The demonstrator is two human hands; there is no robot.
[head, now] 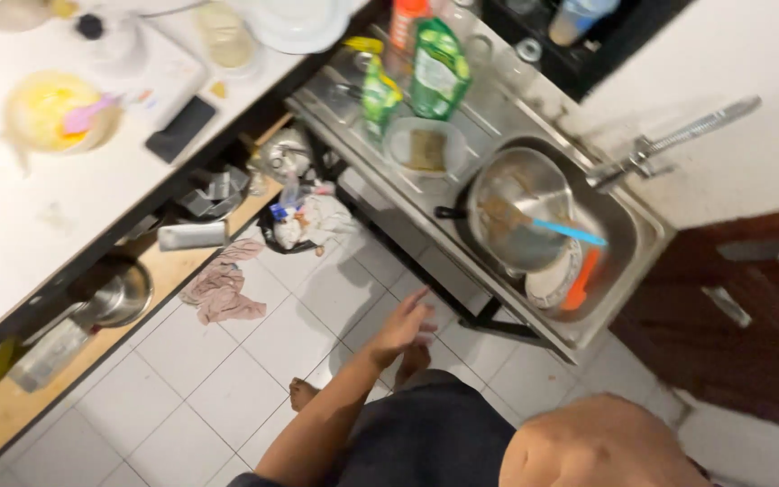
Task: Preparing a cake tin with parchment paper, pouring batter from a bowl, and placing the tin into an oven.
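Observation:
My left hand [405, 326] hangs over the white tiled floor [227, 388] with its fingers apart and nothing in it. It is just in front of the steel sink unit [624, 271], near its lower front edge, without touching it. In the sink lies a steel pan [517, 203] with a blue-handled utensil [570, 232] in it, and beside it a white plate [552, 281] and an orange spatula [581, 280]. My right hand is out of view; only a bare part of my arm or shoulder [597, 442] shows at the bottom right.
Green soap pouches [439, 68] and a sponge tub [426, 149] stand on the drainboard, under a tap [669, 144]. The white counter [29, 225] holds a bowl of yellow batter [47, 108] and a black phone [180, 129]. A crumpled cloth [223, 289] and rubbish [304, 221] lie on the floor.

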